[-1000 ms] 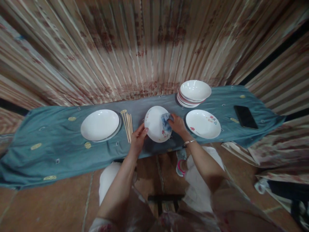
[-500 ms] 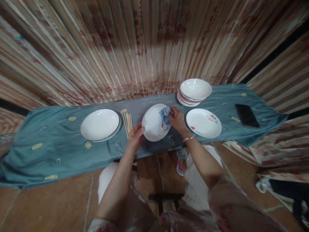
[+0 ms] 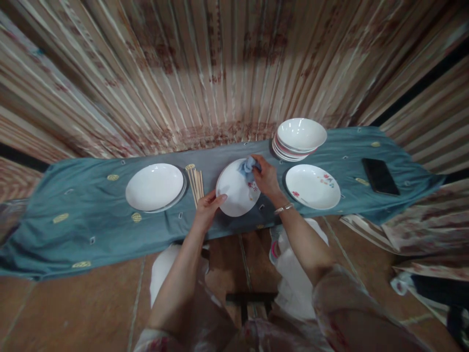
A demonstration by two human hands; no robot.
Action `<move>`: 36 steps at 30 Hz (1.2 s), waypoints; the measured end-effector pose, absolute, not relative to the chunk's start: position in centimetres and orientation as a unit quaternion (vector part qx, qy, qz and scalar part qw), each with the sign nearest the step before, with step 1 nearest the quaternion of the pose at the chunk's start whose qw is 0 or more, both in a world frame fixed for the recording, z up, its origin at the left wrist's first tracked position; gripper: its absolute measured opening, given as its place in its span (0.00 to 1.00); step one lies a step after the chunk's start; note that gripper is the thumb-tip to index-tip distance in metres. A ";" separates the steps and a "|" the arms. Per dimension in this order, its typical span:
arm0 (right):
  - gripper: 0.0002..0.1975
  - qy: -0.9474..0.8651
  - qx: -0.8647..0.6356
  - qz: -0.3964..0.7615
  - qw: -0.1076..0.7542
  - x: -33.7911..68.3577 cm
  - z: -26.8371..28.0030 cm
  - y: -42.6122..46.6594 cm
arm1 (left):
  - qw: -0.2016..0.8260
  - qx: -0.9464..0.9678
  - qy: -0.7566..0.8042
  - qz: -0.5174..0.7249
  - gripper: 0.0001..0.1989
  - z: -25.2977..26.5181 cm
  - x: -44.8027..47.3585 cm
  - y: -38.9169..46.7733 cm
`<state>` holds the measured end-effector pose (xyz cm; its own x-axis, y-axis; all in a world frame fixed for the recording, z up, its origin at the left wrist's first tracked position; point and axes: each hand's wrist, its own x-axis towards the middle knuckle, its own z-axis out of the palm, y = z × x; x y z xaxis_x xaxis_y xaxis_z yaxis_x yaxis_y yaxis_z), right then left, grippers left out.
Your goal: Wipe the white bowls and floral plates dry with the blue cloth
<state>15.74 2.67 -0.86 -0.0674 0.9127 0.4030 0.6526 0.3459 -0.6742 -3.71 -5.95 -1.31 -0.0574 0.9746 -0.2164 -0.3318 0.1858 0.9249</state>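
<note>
A white plate (image 3: 236,198) with a small flower print is tilted up in front of me. My left hand (image 3: 209,205) grips its left rim, thumb on the face and fingers behind. In my right hand (image 3: 266,177) is a bunched blue cloth (image 3: 248,167), pressed on the plate's upper right part. Several chopsticks (image 3: 198,185) lie just beyond my left hand. To the right of my right hand rests a flower-printed plate (image 3: 311,188).
A stack of white plates (image 3: 156,188) stands on the left of the blue-green tablecloth (image 3: 98,205). Several stacked bowls (image 3: 301,133) are at the back right. A black phone or tablet (image 3: 380,176) lies at the far right. Behind the table hangs a pleated curtain (image 3: 234,73).
My right hand and the cloth have moved up and slightly left across the plate's face. My left hand keeps its hold on the rim. The whole view has shifted a little.
</note>
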 end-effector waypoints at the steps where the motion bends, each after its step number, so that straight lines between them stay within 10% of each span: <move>1: 0.19 -0.712 -0.550 0.163 0.405 15.8 -1.1 2.7 | 0.602 0.328 0.483 0.544 0.26 -1.4 -3.6 -6.0; 29: 0.12 -0.718 -0.619 0.192 0.256 16.2 -5.3 0.3 | 0.567 0.193 0.482 0.640 0.23 -2.2 -3.7 -5.2; 36: 0.23 -0.775 -0.529 0.109 0.329 17.1 -5.2 -1.1 | 0.553 0.186 0.483 0.653 0.26 -1.9 -3.6 -5.0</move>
<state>17.09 -1.11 -5.21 -0.2247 0.8912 0.3941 0.7477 0.4170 -0.5168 -3.63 -4.99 -1.86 -0.3189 0.9019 -0.2914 -0.5428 0.0783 0.8362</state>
